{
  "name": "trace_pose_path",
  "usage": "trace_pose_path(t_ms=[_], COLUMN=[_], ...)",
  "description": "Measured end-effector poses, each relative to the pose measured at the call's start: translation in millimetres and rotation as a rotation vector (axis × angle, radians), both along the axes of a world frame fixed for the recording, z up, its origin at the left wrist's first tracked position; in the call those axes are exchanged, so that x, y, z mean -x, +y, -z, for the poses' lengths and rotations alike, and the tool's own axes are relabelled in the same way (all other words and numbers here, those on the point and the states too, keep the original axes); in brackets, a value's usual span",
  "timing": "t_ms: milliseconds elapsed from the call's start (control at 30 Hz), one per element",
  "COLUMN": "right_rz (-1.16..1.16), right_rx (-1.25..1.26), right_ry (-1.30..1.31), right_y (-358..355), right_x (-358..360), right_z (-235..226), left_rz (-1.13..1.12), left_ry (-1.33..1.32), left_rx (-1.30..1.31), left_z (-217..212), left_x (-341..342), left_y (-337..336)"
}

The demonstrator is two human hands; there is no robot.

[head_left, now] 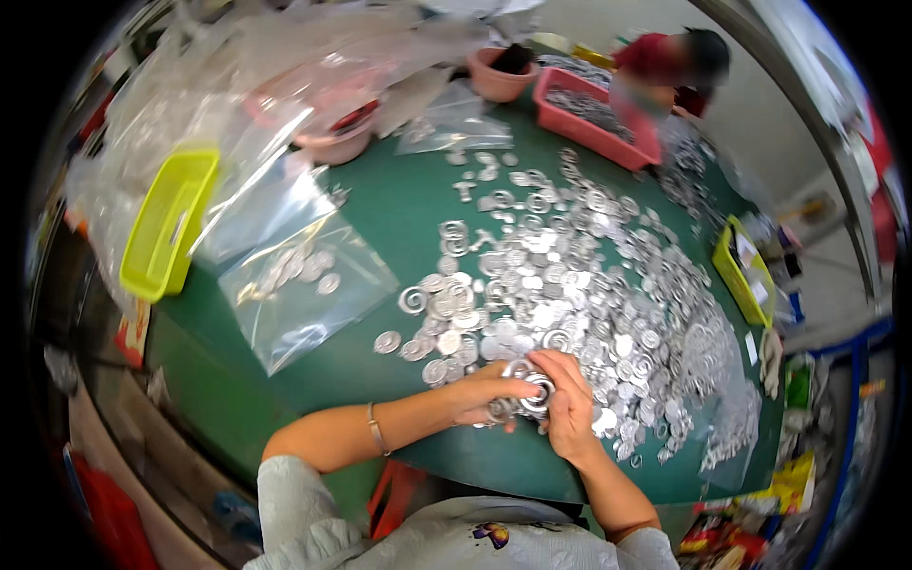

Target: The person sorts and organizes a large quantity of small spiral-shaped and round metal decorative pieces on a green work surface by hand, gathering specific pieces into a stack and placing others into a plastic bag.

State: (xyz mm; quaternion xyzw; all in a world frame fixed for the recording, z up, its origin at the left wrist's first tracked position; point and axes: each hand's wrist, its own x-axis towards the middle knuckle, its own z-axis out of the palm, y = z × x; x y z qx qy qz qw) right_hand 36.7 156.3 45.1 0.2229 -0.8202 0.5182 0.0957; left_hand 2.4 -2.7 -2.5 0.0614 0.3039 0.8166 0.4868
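Together, both hands [478,389], clasping silvery spirals [539,392]

1. The camera, I notice, looks from the person's head.
2. It faces downward, quite near to the left hand [481,389] and the right hand [572,408].
3. Its wide fisheye view reaches across the table [404,195] to the wall [769,123].

Green table [399,214], scattered silver discs [551,275], clear bag [332,309]

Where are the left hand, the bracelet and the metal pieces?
Left hand [483,393], head view: its thumb side.
Bracelet [376,429], head view: its band.
Metal pieces [576,279], head view: middle of the heap.
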Motion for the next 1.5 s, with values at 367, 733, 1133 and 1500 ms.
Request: trace_pose_path(t_ms=[367,733,1133,1500], right_rz=[0.383,0.866,1.084,0.994], right_rx=[0.122,0.109,0.190,0.079], right_ry=[0.064,0.243,0.144,0.118], right_y=[70,136,151,143], right_x=[-38,-128,-125,-117], right_z=[-17,35,42,39], left_rz=[0.091,0.334,-0.091,0.066], left_ry=[0.054,-0.187,0.135,0.631], left_rx=[-0.174,0.277,0.203,0.368], left_z=[-2,-54,-78,-58], left_x=[11,-31,-12,-36], left_y=[-1,134,322,173])
